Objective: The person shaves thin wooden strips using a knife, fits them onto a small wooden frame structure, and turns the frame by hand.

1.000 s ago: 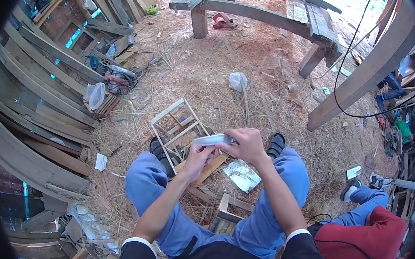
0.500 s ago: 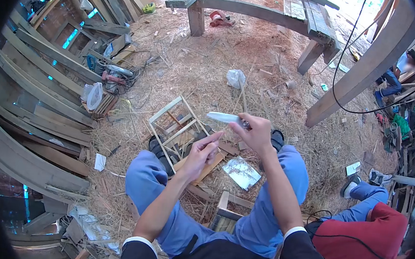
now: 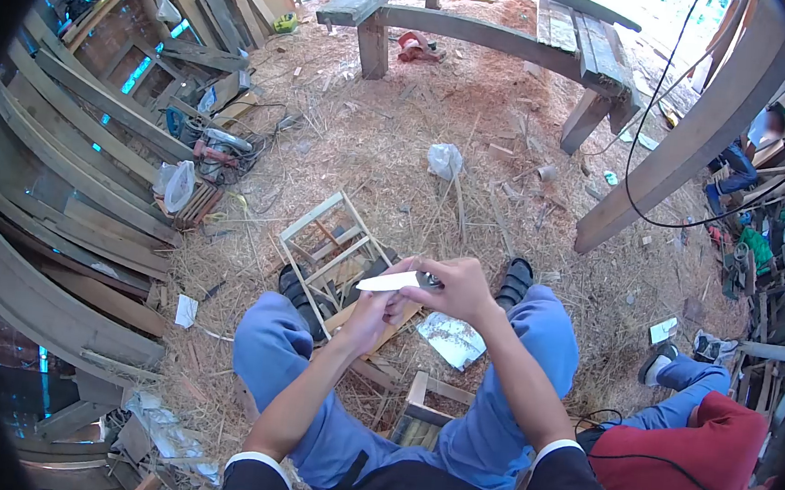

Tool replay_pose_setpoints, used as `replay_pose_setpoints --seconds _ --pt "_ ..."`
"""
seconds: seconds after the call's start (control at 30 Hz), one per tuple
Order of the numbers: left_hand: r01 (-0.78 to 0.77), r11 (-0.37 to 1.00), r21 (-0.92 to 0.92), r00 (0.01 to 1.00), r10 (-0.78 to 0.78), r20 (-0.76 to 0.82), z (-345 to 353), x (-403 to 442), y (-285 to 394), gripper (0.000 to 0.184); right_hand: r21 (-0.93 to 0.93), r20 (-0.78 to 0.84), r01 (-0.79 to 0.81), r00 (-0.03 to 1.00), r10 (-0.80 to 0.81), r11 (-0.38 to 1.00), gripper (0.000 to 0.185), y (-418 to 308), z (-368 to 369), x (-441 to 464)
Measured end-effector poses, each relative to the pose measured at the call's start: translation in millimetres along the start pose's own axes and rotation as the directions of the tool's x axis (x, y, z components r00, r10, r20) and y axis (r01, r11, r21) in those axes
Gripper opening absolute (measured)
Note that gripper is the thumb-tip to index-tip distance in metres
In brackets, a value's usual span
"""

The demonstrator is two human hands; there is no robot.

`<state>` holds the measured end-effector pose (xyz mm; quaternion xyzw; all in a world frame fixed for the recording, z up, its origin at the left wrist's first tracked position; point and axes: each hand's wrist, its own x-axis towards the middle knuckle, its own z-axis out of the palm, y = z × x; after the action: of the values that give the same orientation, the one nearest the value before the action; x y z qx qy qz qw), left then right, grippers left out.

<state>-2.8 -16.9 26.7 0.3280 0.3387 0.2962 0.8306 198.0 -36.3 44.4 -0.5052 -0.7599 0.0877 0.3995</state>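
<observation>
A flat white object (image 3: pixel 389 282) with a pointed left end is held between my hands, above the space between my knees. My right hand (image 3: pixel 456 288) grips its right end. Under its left part is my left hand (image 3: pixel 377 314), its fingers bent and touching or very near the object; whether they grip it is unclear. Just beyond and left of my hands, a small wooden frame (image 3: pixel 328 239) lies tilted on the ground near my left foot. A white sheet with shavings on it (image 3: pixel 451 340) rests on the ground below my right hand.
A wooden bench (image 3: pixel 486 31) stands ahead, with a slanted post (image 3: pixel 681 149) at its right. Power tools (image 3: pixel 219 150) and stacked planks (image 3: pixel 78 208) are at the left. A person in red (image 3: pixel 681 466) sits close on my right; another person (image 3: pixel 740 163) is farther back.
The white object was lifted away from my left hand half a second ago. It has now come back down over the left hand, its tip turned lower left.
</observation>
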Motion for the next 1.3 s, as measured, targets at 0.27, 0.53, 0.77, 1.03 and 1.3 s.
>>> replay_pose_setpoints --seconds 0.27,0.53,0.77,1.03,1.3 --pt "0.019 0.993 -0.114 0.998 -0.012 0.067 -5.4 2.2 -1.0 0.043 0.024 0.087 -0.149 0.985 0.146 0.989 0.042 10.3 -3.3 -0.8" --pt "0.027 0.995 -0.099 0.996 -0.018 0.087 3.4 2.2 2.1 0.054 0.010 -0.028 -0.328 0.944 0.328 0.945 0.043 24.8 -5.0 13.2" --pt "0.072 0.984 -0.163 0.997 -0.072 0.005 -3.1 10.0 -6.1 0.041 0.053 0.062 -0.236 0.971 0.233 0.970 0.039 12.6 2.0 4.1" --pt "0.061 0.988 -0.144 0.998 -0.064 -0.013 0.2 5.1 -5.0 0.024 0.096 0.061 -0.189 0.981 0.183 0.977 0.035 6.5 13.3 1.7" --pt "0.033 0.981 -0.191 0.999 -0.035 -0.005 4.5 9.3 -0.5 0.007 0.031 0.044 -0.194 0.980 0.193 0.980 0.044 16.3 12.5 5.2"
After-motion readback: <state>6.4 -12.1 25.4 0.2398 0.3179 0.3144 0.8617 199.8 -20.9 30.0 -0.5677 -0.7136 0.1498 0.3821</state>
